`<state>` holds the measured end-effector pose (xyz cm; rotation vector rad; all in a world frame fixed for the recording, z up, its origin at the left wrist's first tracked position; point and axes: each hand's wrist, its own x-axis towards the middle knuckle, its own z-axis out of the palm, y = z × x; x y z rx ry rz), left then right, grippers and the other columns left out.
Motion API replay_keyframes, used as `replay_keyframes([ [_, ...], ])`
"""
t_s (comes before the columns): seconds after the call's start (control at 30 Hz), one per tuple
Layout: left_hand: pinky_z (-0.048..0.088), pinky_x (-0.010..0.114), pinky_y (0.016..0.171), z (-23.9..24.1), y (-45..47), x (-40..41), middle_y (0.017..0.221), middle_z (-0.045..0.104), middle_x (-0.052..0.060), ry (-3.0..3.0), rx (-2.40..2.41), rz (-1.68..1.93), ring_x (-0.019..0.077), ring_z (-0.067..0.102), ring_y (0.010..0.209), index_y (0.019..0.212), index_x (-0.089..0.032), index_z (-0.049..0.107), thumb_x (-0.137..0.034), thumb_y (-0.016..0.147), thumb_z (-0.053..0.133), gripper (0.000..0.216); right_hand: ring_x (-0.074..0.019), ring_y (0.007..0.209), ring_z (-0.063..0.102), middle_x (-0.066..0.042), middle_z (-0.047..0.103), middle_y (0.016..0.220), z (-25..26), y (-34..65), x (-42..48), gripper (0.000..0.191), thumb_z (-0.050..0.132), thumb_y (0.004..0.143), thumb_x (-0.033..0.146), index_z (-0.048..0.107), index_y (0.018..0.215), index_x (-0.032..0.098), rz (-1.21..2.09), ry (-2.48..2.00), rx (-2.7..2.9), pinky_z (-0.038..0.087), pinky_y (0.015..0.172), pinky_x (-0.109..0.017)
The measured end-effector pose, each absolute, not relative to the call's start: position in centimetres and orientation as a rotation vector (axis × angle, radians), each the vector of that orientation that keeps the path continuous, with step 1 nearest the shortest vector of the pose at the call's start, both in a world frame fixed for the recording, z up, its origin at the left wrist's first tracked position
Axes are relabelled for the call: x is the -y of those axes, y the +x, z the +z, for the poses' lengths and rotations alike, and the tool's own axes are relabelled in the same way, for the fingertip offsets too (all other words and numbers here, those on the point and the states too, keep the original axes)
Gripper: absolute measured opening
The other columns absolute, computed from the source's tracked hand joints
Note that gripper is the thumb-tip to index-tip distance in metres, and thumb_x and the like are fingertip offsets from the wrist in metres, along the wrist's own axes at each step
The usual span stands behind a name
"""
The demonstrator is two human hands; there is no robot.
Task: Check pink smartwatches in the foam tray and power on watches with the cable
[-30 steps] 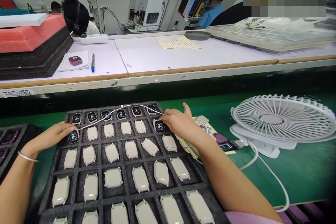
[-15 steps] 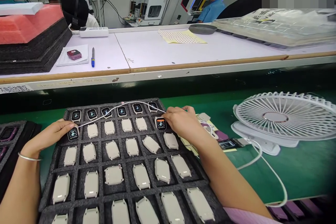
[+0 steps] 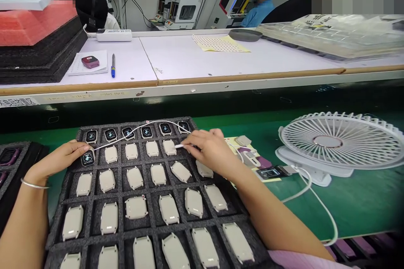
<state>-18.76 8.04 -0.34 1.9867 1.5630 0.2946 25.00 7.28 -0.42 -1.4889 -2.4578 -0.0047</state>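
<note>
A dark foam tray holds several smartwatch bodies in its pockets. The back row shows lit screens, while most others, such as a cream watch body, lie back side up. My left hand pinches an end of a white charging cable against a lit watch at the left of the second row. Arching over the tray, the cable runs to my right hand. There my fingers are closed on its white plug, whose tip meets the side of a face-down watch body.
A white clip fan stands right on the green mat, near a small display device with white cords. A shelf crosses behind, bearing foam sheets, a pen and a plastic tray. Other people sit beyond.
My right hand has moved left with the plug, from the lit watch at the row's right end to the neighbouring face-down one. My left hand stays at the same watch.
</note>
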Motion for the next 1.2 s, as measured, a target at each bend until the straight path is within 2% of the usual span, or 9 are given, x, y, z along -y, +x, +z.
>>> replay_keyframes([
  [0.2,0.044,0.034,0.099,-0.1,-18.6,-7.8,0.106,0.073,0.003,2.027,-1.542,0.228,0.0257,0.061,0.103,0.090,-0.025,0.072,-0.070,0.087,0.039,0.057,-0.0175,0.076,0.061,-0.004,0.072,0.077,-1.1,23.7,-6.8,0.028,0.046,0.095,0.013,0.069,0.081,0.018,-0.085,-1.274,2.630,0.024,0.083,-0.038],
  [0.43,0.043,0.034,0.095,0.7,-18.0,-7.2,0.103,0.072,0.003,2.063,-1.566,0.180,0.0242,0.060,0.101,0.092,-0.023,0.069,-0.061,0.089,0.033,0.052,-0.0199,0.082,0.063,-0.005,0.073,0.089,-0.9,24.4,-9.6,0.029,0.042,0.095,0.020,0.071,0.093,0.024,0.099,-1.308,2.682,0.026,0.076,-0.036],
  [0.57,0.042,0.037,0.088,1.4,-17.3,-6.7,0.096,0.072,0.003,2.013,-1.761,0.216,0.0240,0.061,0.093,0.091,-0.022,0.068,-0.049,0.088,0.044,0.036,-0.0212,0.082,0.061,-0.007,0.068,0.086,-2.1,23.6,-10.7,0.030,0.043,0.092,0.017,0.072,0.090,0.022,0.049,-1.440,2.712,0.028,0.077,-0.037],
  [0.73,0.041,0.034,0.079,1.0,-13.2,-5.6,0.093,0.071,0.004,2.018,-1.826,0.575,0.0216,0.061,0.086,0.086,-0.022,0.070,-0.037,0.086,0.057,0.020,-0.0225,0.088,0.061,-0.007,0.067,0.088,-2.8,23.3,-10.1,0.027,0.045,0.092,0.017,0.072,0.091,0.021,-0.020,-1.440,2.665,0.027,0.087,-0.041],
  [0.87,0.037,0.040,0.087,0.4,-9.6,-4.5,0.088,0.073,0.001,2.216,-1.728,0.309,0.0225,0.063,0.090,0.082,-0.022,0.069,-0.027,0.087,0.061,0.010,-0.0234,0.090,0.060,-0.007,0.067,0.089,-2.7,23.4,-9.5,0.028,0.045,0.093,0.016,0.072,0.089,0.020,-0.069,-1.469,2.651,0.024,0.092,-0.044],
  [0.93,0.035,0.045,0.090,0.5,-8.7,-4.2,0.095,0.073,0.003,2.352,-1.776,0.167,0.0261,0.063,0.096,0.089,-0.022,0.068,-0.026,0.087,0.064,0.007,-0.0231,0.090,0.060,-0.007,0.067,0.089,-2.5,23.3,-9.3,0.028,0.045,0.093,0.016,0.073,0.088,0.020,-0.078,-1.492,2.651,0.023,0.095,-0.045],
  [1.03,0.034,0.051,0.094,1.1,-8.2,-4.4,0.109,0.071,0.011,2.610,-1.828,0.016,0.0327,0.061,0.104,0.105,-0.019,0.066,-0.028,0.083,0.070,0.024,-0.0223,0.090,0.059,-0.006,0.066,0.088,-2.3,23.1,-9.2,0.029,0.045,0.093,0.014,0.072,0.084,0.019,-0.079,-1.512,2.655,0.020,0.098,-0.046],
  [1.1,0.036,0.051,0.094,1.5,-8.3,-5.0,0.109,0.071,0.014,2.734,-1.786,-0.070,0.0347,0.061,0.103,0.109,-0.016,0.065,-0.026,0.080,0.072,0.032,-0.0216,0.089,0.058,-0.006,0.066,0.089,-2.2,22.9,-9.1,0.030,0.044,0.092,0.012,0.072,0.083,0.019,-0.085,-1.526,2.662,0.019,0.098,-0.046],
  [1.2,0.041,0.045,0.091,2.0,-9.3,-6.3,0.095,0.074,0.011,2.651,-1.700,-0.008,0.0314,0.064,0.095,0.102,-0.017,0.066,-0.031,0.081,0.067,0.026,-0.0207,0.087,0.057,-0.006,0.066,0.088,-2.2,22.8,-9.1,0.029,0.044,0.092,0.012,0.071,0.083,0.018,-0.101,-1.545,2.659,0.017,0.099,-0.046],
])
